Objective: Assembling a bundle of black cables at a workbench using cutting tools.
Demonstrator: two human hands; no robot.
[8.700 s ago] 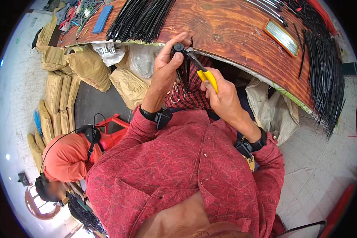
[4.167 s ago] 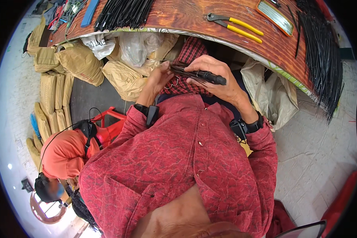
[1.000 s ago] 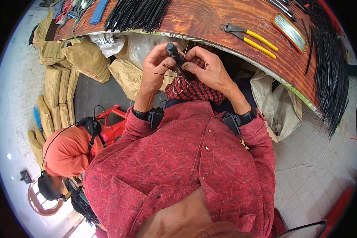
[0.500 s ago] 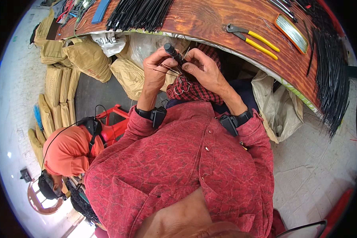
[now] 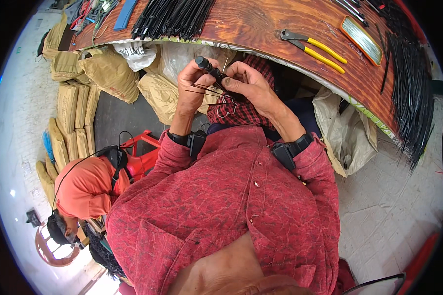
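My left hand point(image 5: 192, 88) grips a short black rod with a round capped end point(image 5: 202, 63). Its thumb and fingers are closed round the upper part. My right hand point(image 5: 248, 83) pinches the same piece lower down, with thumb and index finger close together. Several thin dark wires or ribs point(image 5: 202, 90) stick out sideways from the rod below my left fingers. A slim light-coloured piece point(image 5: 225, 64) stands up between the two hands. My fingers hide the rod's lower end. Under the hands lies a red and black checked cloth point(image 5: 241, 114).
A wooden table point(image 5: 251, 29) curves across the far side. On it are yellow-handled pliers point(image 5: 325, 56), an orange-rimmed tray point(image 5: 362, 42) and a bundle of black rods point(image 5: 174, 17). An open sack point(image 5: 347, 132) hangs at right. Brown packages point(image 5: 74, 108) and another person point(image 5: 83, 187) are at left.
The rod's capped end has shifted slightly left. The thin dark pieces now spread out more visibly between my hands, and my right fingers have moved a little.
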